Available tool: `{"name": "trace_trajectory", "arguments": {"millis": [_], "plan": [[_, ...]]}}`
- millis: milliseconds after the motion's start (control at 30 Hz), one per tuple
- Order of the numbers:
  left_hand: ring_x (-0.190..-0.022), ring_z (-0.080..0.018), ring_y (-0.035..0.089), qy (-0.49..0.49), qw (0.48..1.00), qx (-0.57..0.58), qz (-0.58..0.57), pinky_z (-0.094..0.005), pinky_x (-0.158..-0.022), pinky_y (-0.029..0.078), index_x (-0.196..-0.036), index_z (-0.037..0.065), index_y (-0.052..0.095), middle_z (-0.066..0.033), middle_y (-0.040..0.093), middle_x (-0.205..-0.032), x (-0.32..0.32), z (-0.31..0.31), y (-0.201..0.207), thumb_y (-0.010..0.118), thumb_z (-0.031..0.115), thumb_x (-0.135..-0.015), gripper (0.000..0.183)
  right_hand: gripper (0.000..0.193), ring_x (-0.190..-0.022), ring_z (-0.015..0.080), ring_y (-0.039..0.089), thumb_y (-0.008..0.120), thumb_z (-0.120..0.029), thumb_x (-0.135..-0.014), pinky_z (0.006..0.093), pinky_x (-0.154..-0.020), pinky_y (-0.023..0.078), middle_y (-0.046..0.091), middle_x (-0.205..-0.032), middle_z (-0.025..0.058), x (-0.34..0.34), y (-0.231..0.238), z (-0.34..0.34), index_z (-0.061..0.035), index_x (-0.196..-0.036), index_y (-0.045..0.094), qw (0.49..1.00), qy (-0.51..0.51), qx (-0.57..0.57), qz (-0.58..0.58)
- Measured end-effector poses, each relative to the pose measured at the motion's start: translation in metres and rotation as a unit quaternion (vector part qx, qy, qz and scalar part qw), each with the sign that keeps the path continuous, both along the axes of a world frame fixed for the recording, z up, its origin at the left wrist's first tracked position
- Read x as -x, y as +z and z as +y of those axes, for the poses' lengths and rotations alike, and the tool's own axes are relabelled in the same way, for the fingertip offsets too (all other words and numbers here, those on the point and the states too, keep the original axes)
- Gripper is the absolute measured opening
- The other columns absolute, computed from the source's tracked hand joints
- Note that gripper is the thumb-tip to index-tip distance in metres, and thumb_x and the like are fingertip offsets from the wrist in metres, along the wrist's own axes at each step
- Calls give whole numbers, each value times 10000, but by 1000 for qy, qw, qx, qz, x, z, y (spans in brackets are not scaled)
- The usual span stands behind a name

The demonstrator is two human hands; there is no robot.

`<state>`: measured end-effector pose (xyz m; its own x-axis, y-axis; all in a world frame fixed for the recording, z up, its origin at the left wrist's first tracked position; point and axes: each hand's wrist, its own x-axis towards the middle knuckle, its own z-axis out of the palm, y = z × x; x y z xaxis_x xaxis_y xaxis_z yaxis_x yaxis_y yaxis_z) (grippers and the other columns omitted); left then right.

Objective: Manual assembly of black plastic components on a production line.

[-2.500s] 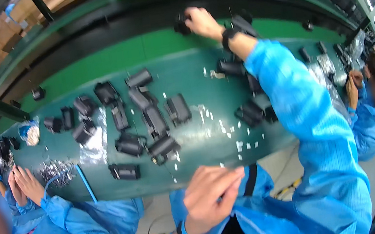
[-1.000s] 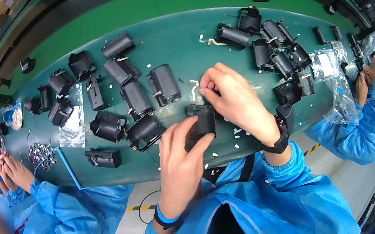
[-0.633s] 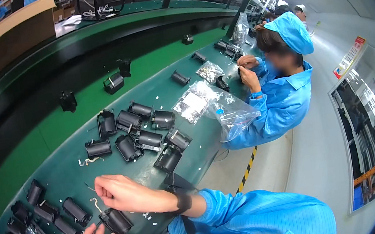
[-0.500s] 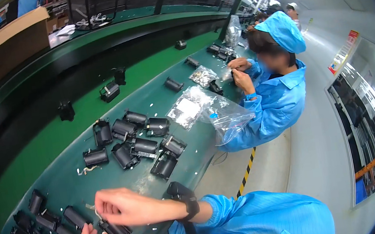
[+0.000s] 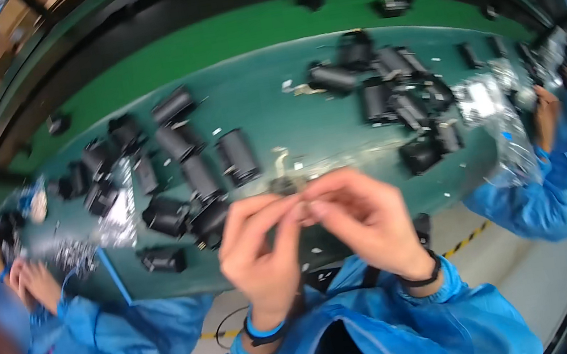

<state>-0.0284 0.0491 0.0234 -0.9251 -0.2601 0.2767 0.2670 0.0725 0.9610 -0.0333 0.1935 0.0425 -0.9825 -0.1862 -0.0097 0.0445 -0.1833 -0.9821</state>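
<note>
My left hand (image 5: pixel 261 250) and my right hand (image 5: pixel 366 216) meet at their fingertips in the middle, above the near part of the table. Thumbs and index fingers are pinched together, and whatever they hold is too small and blurred to name. Just beyond the fingertips lies a dark part (image 5: pixel 283 185), half hidden, with a pale strip (image 5: pixel 281 157) sticking up from it. To its left rests a black cylindrical housing (image 5: pixel 238 157), nearest my left hand. More such housings (image 5: pixel 201 178) lie in a loose group further left.
Another cluster of black housings (image 5: pixel 411 108) covers the table (image 5: pixel 250 101) at the right, beside clear plastic bags (image 5: pixel 481 100). A co-worker in a blue smock (image 5: pixel 111 349) sits at the left, near a bag of small parts (image 5: pixel 75 256). Another co-worker's sleeve (image 5: pixel 536 198) is at the right.
The view has swung left and down, bringing the left co-worker in. My hands, earlier apart over the left housings, have come together fingertip to fingertip.
</note>
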Motion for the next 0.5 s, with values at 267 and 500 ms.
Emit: {"name": "trace_trajectory", "arguments": {"millis": [267,500], "plan": [[-850,-221,679,-23,990,123,71,-322,-766,556,-1090,-73,670,-161,698,-935,-8,-12,-8,752,-161,-769,344,249,-1027,212,715,580,100,-989,307,-897,592,682,-1160,183,-2,5,-9,94,-1236,553,1000,-17,22,-10],[-896,-174,680,-104,982,-133,-81,-282,-787,571,-1357,-63,428,-158,684,-962,-15,-18,11,693,-202,-813,621,145,-950,134,670,624,88,-971,252,-789,539,594,-1022,77,5,1,6,88,-1116,632,997,65,26,-38]]}}
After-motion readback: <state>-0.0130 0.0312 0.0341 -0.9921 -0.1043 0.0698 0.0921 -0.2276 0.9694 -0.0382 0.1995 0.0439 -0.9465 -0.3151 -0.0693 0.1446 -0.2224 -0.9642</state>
